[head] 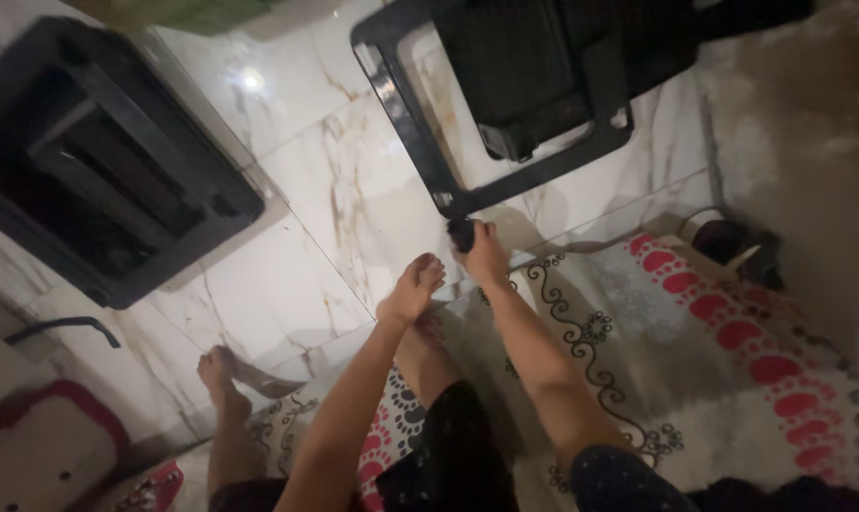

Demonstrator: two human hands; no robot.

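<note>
My right hand reaches forward, shut on a small black object, and holds it against the near corner of a black rectangular frame lying on the marble floor. My left hand stretches out beside it, just left of the right hand and above my bare shin. Its fingers are extended and nothing shows in it. A dark panel sits inside the frame. The picture is blurred, so what the small object is cannot be told.
A large black rectangular unit lies at the left. I sit on a patterned mat with red prints and black scrolls. My bare foot rests at the left. A dark round thing lies right, a red-and-white item at bottom left.
</note>
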